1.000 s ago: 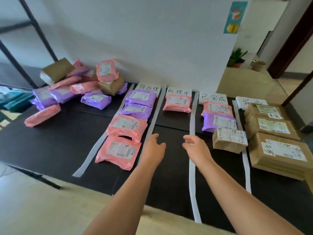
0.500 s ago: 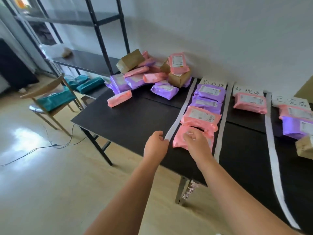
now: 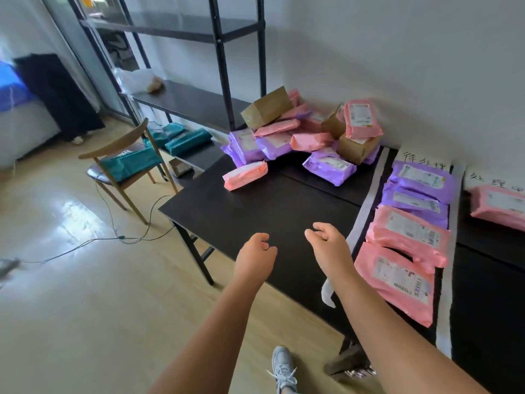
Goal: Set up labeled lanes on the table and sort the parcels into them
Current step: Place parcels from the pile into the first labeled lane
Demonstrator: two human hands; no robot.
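A heap of unsorted pink, purple and brown parcels (image 3: 306,132) lies at the far left end of the black table (image 3: 255,211). One pink parcel (image 3: 245,175) lies apart in front of the heap. White paper strips (image 3: 366,206) mark lanes headed by handwritten labels (image 3: 423,164). The first lane holds two purple parcels (image 3: 420,180) and two pink parcels (image 3: 397,280); the second lane has a pink parcel (image 3: 500,206). My left hand (image 3: 254,258) and my right hand (image 3: 329,248) hover over the table's near left corner, fingers loosely curled, holding nothing.
A black metal shelf (image 3: 221,69) stands left of the table against the wall. A wooden chair (image 3: 125,169) carries teal parcels, with more teal parcels (image 3: 181,137) behind it. A cable (image 3: 113,237) runs across the wooden floor. My shoe (image 3: 284,368) is beside the table leg.
My view has swung left from the sorted lanes toward the unsorted heap. Both hands moved left with it, from over the first lane to the table's bare left part, still holding nothing.
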